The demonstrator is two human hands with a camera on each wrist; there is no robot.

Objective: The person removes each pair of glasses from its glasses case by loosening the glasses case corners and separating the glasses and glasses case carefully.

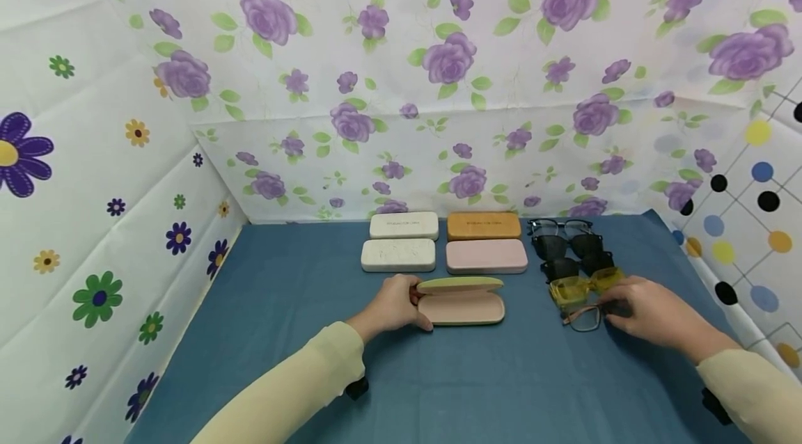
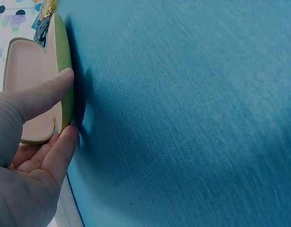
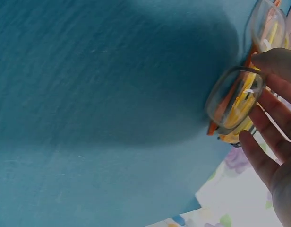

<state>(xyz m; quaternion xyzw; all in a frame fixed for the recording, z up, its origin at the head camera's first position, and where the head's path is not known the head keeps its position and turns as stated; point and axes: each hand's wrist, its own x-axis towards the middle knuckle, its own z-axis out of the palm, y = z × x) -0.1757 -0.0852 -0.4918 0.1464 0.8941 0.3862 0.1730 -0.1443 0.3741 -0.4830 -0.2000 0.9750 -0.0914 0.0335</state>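
Observation:
My left hand (image 1: pixel 391 306) grips the left end of a green glasses case (image 1: pixel 460 310), which stands open on the cloth with its pale pink lining showing. In the left wrist view, the thumb lies over the rim of the case (image 2: pixel 65 52) and the other fingers are at its end. Over on the right, my right hand (image 1: pixel 654 313) pinches a pair of clear-lensed eyeglasses (image 1: pixel 585 319) near the middle of the frame. Just behind these are yellow-tinted glasses (image 1: pixel 571 289). The right wrist view shows the eyeglasses' lens (image 3: pixel 226 101) with orange-brown temples behind it.
Behind the green case sit a white case (image 1: pixel 404 225), a speckled white case (image 1: pixel 397 255), an orange case (image 1: pixel 484 225) and a pink case (image 1: pixel 486 256). Dark sunglasses (image 1: pixel 551 247), other dark glasses (image 1: pixel 560 270) and thin-framed glasses (image 1: pixel 545 226) line the right. Flowered cloth walls (image 1: pixel 351 165) surround the table.

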